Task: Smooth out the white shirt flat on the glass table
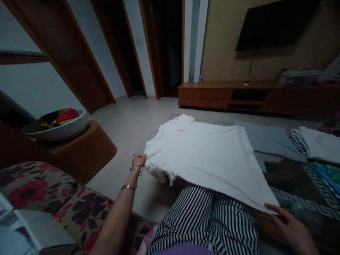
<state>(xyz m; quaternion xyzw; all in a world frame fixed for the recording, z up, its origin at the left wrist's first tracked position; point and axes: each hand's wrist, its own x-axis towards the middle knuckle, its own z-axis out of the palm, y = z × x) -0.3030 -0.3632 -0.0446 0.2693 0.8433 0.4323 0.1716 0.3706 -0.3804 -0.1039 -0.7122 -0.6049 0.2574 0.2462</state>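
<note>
A white T-shirt (207, 159) lies spread across the table in front of me, with a small yellow mark near its collar. My left hand (138, 161), with bangles on the wrist, pinches the shirt's left sleeve edge. My right hand (292, 228) grips the shirt's near right corner at the hem, fingers closed over the cloth. Below the shirt show my knees in black-and-white striped trousers (204, 219).
A grey cloth (268, 140) and a folded pile of clothes (316, 143) lie on the table (305, 191) to the right. A floral sofa (47, 191) and a white bowl (61, 131) on a wooden stand are at left. A TV cabinet (225, 94) stands beyond the tiled floor.
</note>
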